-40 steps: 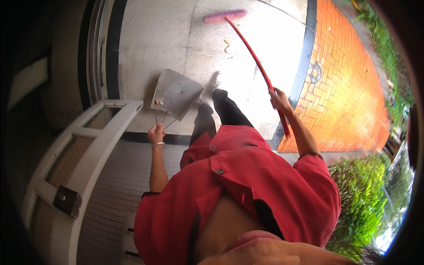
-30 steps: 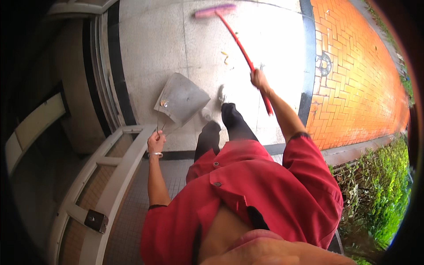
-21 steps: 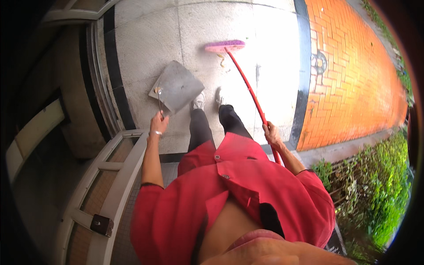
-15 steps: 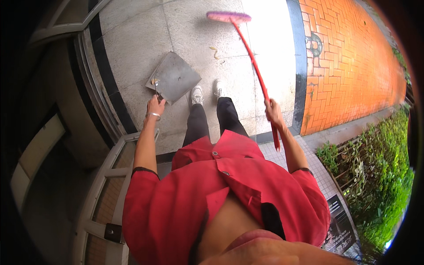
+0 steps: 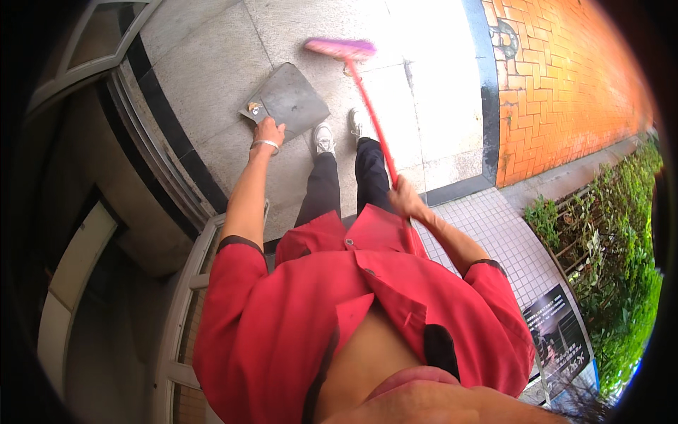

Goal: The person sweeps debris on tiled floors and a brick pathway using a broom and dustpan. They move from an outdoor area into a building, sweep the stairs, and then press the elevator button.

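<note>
My left hand (image 5: 268,132) is closed around the handle end of a flat grey dustpan (image 5: 295,100), which lies tilted on the floor left of my shoes. A small pale scrap (image 5: 254,108) shows at the dustpan's left side, close to my fingers. With my right hand (image 5: 407,198) I grip the red stick of a broom (image 5: 341,49), whose wide pink and purple bristle head rests on the floor beyond the dustpan's far right corner. The stick is blurred, and its lower end passes in front of my shirt. Some yellowish litter (image 5: 349,69) shows just under the broom head.
Pale stone tiles (image 5: 205,92) spread around my white shoes (image 5: 324,139), edged by dark strips. White-framed doors (image 5: 99,42) stand open on the left. Orange paving (image 5: 558,106) lies to the right, with a hedge (image 5: 607,283) and a dark sign (image 5: 558,332) nearer.
The broom head has come left and nearer, over the litter. My right hand has drawn left toward my body with the stick. My left hand and the dustpan have shifted slightly right and away.
</note>
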